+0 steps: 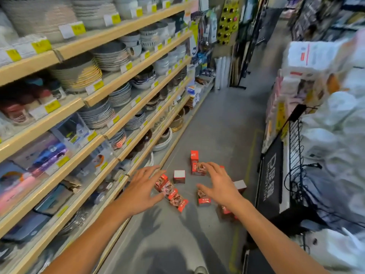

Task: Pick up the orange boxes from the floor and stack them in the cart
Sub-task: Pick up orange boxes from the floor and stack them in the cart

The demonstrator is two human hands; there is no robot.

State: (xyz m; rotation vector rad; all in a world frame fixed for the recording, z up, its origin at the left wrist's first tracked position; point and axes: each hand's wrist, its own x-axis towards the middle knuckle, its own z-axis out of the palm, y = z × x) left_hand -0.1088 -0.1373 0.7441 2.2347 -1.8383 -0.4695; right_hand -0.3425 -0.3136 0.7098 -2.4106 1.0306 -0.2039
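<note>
Head view looks down an aisle: left hand (142, 187) and right hand (219, 183) both reach out palm down, fingers spread wide, holding nothing. Below them orange boxes (199, 168) lie scattered on the grey floor (217, 125), some upright, some tipped; a row (171, 192) lies just under the left fingertips, another box (203, 198) under the right thumb. Shelves (94, 107) of plates and bowls run along the left. At the right stands the cart (296, 155), piled with white bags (333, 135).
</note>
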